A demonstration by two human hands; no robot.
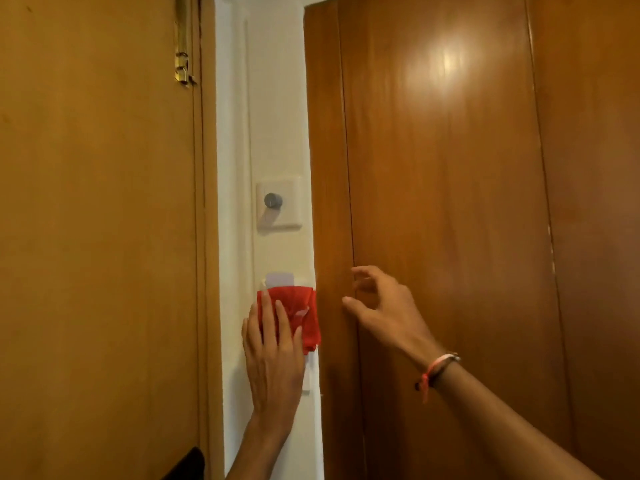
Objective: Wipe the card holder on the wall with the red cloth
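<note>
Two hands: both are raised toward one narrow white strip of wall (277, 98) between a wooden door and wooden panelling.
Left hand (273, 358): fingers flat and extended, pressing the red cloth (301, 313) against the wall; the grip is not curled around the fabric but pins it under the palm and fingers.
Red cloth: covers the card holder (299, 281), whose white top edge shows just above the fabric.
Card (280, 278): pale, standing upright in the holder's top, above the cloth.
Right hand (384, 306): right of the card holder, grip open and empty, fingertips at the wooden panel (450, 168).
Wrist band (438, 370): on the right wrist.
Dial switch (278, 204): well above the card holder.
Door (97, 202): left of the card holder.
</note>
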